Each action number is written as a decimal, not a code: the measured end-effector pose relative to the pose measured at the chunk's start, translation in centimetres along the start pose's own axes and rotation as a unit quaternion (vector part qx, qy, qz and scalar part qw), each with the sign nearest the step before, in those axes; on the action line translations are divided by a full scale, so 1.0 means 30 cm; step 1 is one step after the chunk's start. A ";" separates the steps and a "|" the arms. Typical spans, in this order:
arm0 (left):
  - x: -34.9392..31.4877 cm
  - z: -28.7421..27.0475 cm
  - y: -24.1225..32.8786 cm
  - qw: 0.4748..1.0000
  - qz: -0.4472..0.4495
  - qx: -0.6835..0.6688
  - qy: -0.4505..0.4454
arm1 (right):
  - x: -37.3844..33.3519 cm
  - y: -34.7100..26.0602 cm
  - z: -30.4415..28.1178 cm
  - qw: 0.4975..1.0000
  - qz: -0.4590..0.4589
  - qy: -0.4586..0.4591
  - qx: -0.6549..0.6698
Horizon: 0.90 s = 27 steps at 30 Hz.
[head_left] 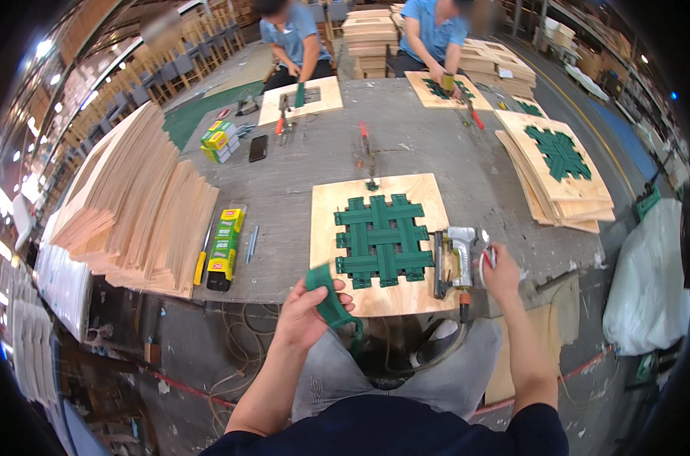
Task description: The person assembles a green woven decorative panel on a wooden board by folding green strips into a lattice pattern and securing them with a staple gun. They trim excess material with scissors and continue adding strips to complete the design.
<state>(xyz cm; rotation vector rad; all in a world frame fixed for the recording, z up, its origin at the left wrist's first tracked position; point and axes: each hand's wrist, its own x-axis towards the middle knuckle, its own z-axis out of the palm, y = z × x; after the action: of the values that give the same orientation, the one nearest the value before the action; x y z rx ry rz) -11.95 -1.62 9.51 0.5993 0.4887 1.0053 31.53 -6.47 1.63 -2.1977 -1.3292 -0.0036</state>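
Note:
A plywood panel (326, 199) lies at the table's near edge, with green webbing (383, 242) woven crosswise over its middle. My left hand (303, 315) is closed on a loose green webbing strap (329, 305) at the panel's front left corner; the strap's tail hangs past the edge. At the panel's right side rests a silver air stapler (460, 254), its hose running down over the edge. Just right of it, my right hand (501, 275) is closed around what look like red-handled scissors (486, 257), blades pointing up and partly hidden by the fingers.
Tall stacked plywood panels (143, 205) stand at left, beside a yellow-green box (227, 239). A phone (259, 148) and small boxes (220, 140) lie farther back. At right is a pile of webbed panels (565, 163). Two co-workers (295, 45) handle panels across the table.

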 end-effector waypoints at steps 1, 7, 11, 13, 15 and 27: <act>-0.025 0.060 0.037 0.999 0.017 -0.012 -0.041 | 0.020 0.057 -0.014 0.999 0.020 0.000 -0.028; -0.204 0.492 0.358 0.810 0.361 -0.044 -0.461 | 0.076 0.143 -0.027 0.995 0.005 0.027 -0.101; -0.173 0.524 0.379 0.755 0.395 0.155 -0.500 | 0.036 0.054 0.013 0.995 0.055 -0.030 0.071; -0.158 0.446 0.308 0.819 0.411 0.241 -0.319 | -0.026 0.004 0.071 0.986 0.118 -0.060 0.097; -0.173 0.355 0.226 0.888 0.343 0.288 -0.104 | -0.035 -0.043 0.117 0.983 0.129 -0.069 0.111; -0.175 -0.153 -0.249 0.954 -0.208 0.027 0.212 | 0.206 0.059 0.109 0.995 0.077 -0.065 0.014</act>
<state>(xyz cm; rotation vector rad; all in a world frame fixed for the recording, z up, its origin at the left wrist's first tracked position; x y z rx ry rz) -12.54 -8.16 1.70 0.3037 0.9826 0.7138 35.20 -0.52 -0.18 -2.3045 -1.2167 0.2183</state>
